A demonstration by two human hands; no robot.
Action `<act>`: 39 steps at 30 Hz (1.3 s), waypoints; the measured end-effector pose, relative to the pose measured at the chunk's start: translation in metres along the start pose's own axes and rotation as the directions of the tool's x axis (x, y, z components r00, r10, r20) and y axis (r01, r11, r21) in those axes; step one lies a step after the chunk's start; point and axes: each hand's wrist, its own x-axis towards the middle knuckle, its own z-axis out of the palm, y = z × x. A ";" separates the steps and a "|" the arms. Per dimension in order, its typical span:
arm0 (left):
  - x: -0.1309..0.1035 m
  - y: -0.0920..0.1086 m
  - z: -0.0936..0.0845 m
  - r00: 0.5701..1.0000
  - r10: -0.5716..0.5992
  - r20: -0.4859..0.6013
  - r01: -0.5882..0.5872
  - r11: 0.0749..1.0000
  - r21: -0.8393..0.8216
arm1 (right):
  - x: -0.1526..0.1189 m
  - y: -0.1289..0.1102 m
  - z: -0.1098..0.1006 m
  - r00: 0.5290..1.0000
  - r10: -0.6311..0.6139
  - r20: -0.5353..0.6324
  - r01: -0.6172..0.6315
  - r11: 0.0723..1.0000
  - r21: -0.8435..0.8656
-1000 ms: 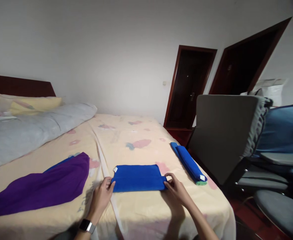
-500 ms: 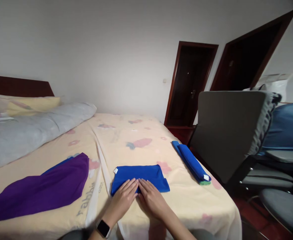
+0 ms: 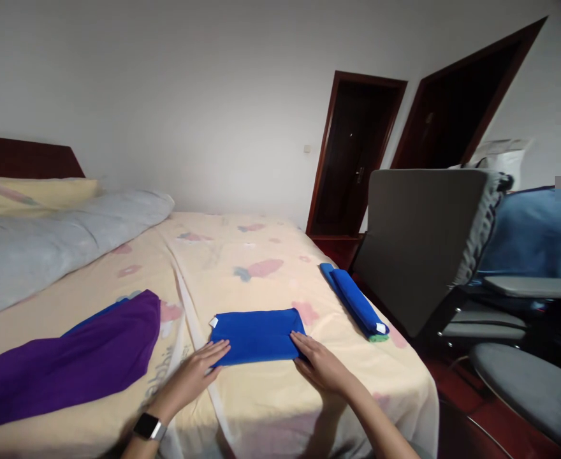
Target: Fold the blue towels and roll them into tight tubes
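Note:
A blue cloth (image 3: pixel 259 336) lies folded into a flat rectangle on the bed, a white tag at its far left corner. My left hand (image 3: pixel 203 366) rests on its near left corner, fingers stretched out. On its right end lies my right hand (image 3: pixel 321 362), also flat with fingers extended. To the left, a purple cloth (image 3: pixel 80 360) is spread over another blue cloth (image 3: pixel 96 317). Folded blue cloths (image 3: pixel 357 303) form a narrow stack at the bed's right side, with a green edge showing beneath.
A grey rolled quilt (image 3: pixel 84 226) and a yellow pillow (image 3: pixel 46 191) lie at the back left of the patterned bed (image 3: pixel 266 245). Right of the bed stand a large grey panel (image 3: pixel 414 242) and a grey seat (image 3: pixel 529 389). A person in blue is at the far right.
My hands have moved apart, from the middle of the blue cloth's near edge to its left and right ends. The cloth looks flatter. The view has shifted slightly to the right.

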 end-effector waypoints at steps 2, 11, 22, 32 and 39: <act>0.001 0.000 -0.002 0.999 -0.047 0.001 0.047 0.997 -0.059 | 0.003 -0.001 -0.002 1.000 0.010 -0.001 -0.010 1.000 0.001; 0.034 -0.003 -0.026 0.982 -0.191 0.014 0.184 0.921 -0.343 | 0.039 0.009 -0.020 0.969 0.249 0.003 -0.247 0.960 0.129; 0.087 -0.055 -0.009 0.876 -0.472 -0.103 0.364 0.785 -0.501 | 0.098 0.054 -0.003 0.860 0.504 -0.083 -0.489 0.859 0.149; 0.101 0.011 -0.003 0.946 0.119 -0.303 -0.024 0.954 0.299 | 0.095 -0.006 0.007 0.966 -0.043 -0.256 0.007 0.990 -0.140; 0.105 0.008 0.020 0.997 0.026 -0.076 -0.005 0.964 0.265 | 0.104 0.005 0.024 0.996 -0.045 -0.081 0.035 0.992 -0.124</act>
